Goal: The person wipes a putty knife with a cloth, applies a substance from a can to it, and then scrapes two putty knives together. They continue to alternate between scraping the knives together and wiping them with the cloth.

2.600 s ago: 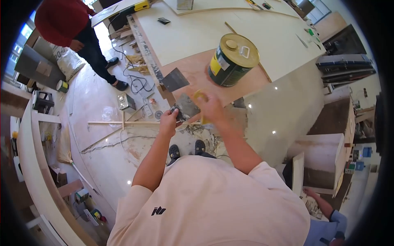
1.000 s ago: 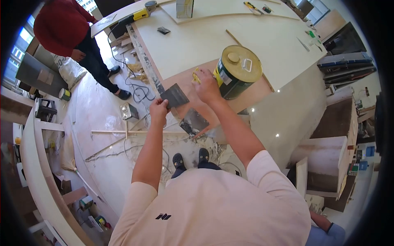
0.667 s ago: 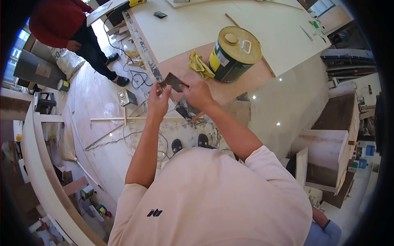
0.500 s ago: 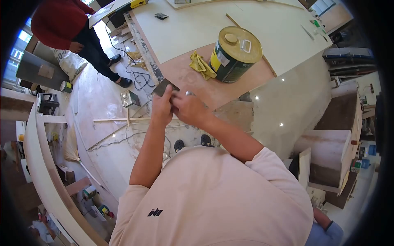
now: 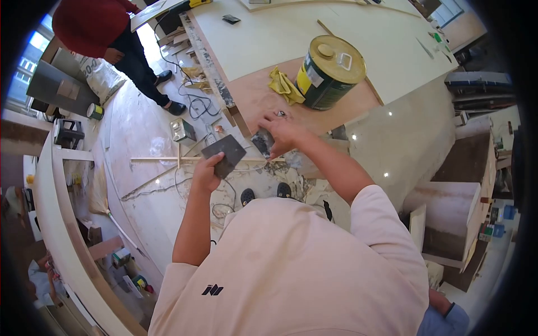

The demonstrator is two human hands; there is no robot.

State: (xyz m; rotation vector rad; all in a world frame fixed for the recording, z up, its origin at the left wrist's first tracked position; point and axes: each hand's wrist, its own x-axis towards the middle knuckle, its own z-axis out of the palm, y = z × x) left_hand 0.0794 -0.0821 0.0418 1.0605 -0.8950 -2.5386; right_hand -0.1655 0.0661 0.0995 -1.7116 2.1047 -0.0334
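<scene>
My left hand grips a dark flat rectangular plate by its lower left edge, thumb on top. Just to the right, my right hand holds a second dark plate, smeared with pale marks, near the table's front corner. The two plates are apart. On the table's bare wood stands a large green and yellow can with a closed lid, a crumpled yellow cloth against its left side.
A person in a red top stands at the upper left near a black cable. A square metal tin and wooden strips lie on the floor. Wooden boxes stand at right; another person's blue sleeve shows lower right.
My hands, close together before, have moved apart, and two separate plates now show. The view has shifted slightly, so the table and can appear a little further right.
</scene>
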